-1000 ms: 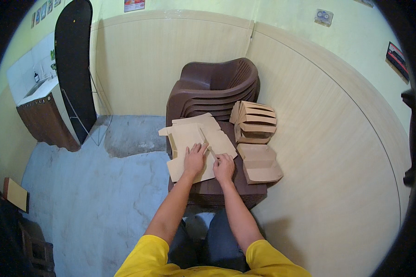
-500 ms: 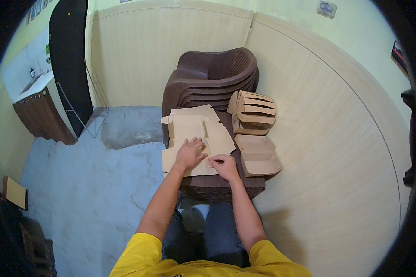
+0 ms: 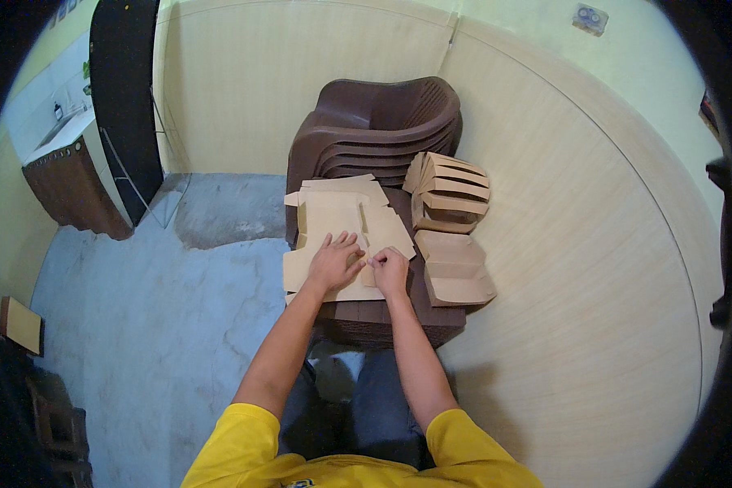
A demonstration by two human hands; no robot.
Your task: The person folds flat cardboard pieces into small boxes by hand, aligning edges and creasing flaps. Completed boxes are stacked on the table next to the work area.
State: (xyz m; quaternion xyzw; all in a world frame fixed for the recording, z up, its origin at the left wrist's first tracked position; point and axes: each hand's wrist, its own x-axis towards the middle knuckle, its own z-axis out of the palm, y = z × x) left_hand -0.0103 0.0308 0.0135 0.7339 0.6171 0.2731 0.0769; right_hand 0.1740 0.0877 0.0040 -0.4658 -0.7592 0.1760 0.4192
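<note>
Flat cardboard box blanks (image 3: 325, 215) lie stacked on the seat of the brown plastic chairs. My left hand (image 3: 334, 262) rests on the top blank with its fingers spread, near the middle of the sheet. Just to its right, my right hand (image 3: 389, 270) has its fingertips pinched together at a flap of the cardboard. Whatever sits between those fingertips is too small to make out. An open, folded cardboard box (image 3: 455, 272) lies to the right of the blanks, beyond my right hand.
Several nested cardboard boxes (image 3: 449, 193) stand behind the open one. The stacked brown chairs (image 3: 366, 146) rise at the back. Wood-look panels (image 3: 577, 268) line the right wall. A black panel (image 3: 122, 98) and a sink counter (image 3: 69, 150) are at far left.
My right hand has moved slightly up and left over the cardboard, closer to my left hand. The left hand stays spread on the blank. The whole view has shifted a little.
</note>
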